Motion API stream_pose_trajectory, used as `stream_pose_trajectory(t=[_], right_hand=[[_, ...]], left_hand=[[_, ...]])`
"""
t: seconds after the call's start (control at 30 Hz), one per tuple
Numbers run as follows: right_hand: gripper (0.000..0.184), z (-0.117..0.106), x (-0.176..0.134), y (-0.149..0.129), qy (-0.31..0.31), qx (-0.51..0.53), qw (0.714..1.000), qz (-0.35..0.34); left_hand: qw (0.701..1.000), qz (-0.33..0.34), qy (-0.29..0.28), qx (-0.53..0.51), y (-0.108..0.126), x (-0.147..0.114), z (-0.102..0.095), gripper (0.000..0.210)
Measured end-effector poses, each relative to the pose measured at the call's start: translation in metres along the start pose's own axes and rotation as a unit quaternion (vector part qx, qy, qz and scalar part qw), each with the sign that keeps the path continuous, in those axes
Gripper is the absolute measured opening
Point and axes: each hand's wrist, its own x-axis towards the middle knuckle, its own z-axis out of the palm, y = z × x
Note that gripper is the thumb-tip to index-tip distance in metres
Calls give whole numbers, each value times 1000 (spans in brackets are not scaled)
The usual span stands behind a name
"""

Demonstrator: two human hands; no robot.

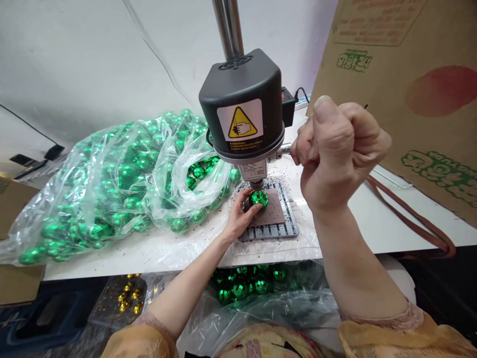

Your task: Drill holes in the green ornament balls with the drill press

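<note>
The white surface point(130, 256) stood against a pale wall point(93, 59), down which a thin cord point(160, 59) trailed; dark specks were scattered over the surface, most thickly about the ribbed grey base plate point(292, 223) of a bench drill press point(240, 99); the machine's black housing hung on a chrome column point(228, 30) and bore 1 warning label point(240, 120) with a yellow triangle.

On the brown square pad point(275, 211) atop the plate sat 1 green faceted ball point(260, 198), directly beneath the machine's lower end; the left hand point(238, 216) pinched it from the side between thumb and fingers; the right hand point(335, 149) was raised beside the housing, its fingers curled in a fist near a short metal rod point(285, 148); whether they gripped anything could not be told.

A large clear plastic bag point(130, 174) of similar green balls covered the left of the surface, its mouth open towards the press; at the right leaned a printed cardboard box point(402, 124), with a reddish-brown strap point(417, 221) below it; under the surface's front edge were more green balls point(257, 286) in clear plastic, and gold balls point(124, 296) lay in a clear tray point(100, 308) to the left.
</note>
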Motion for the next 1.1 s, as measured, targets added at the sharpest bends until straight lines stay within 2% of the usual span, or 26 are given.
stream_pose_trajectory(t=[0.17, 0.3, 0.5, 0.87, 1.1], right_hand=[[49, -4, -1, 2, -18, -67, 997, 16], [50, -7, -2, 5, -26, -31, 999, 5], [52, -7, -11, 5, -10, 24, 999, -30], [53, -15, -27, 13, 21, 9, 998, -55], [47, -27, -35, 15, -28, 9, 996, -81]], left_hand=[[999, 13, -21, 47, -1, -6, -1, 54], [999, 4, -36, 34, 1, -8, -1, 55], [999, 9, -25, 36, 2, -8, -1, 54], [999, 24, -25, 37, 1, -8, 0, 53], [998, 33, -28, 36, 1, -8, 0, 53]])
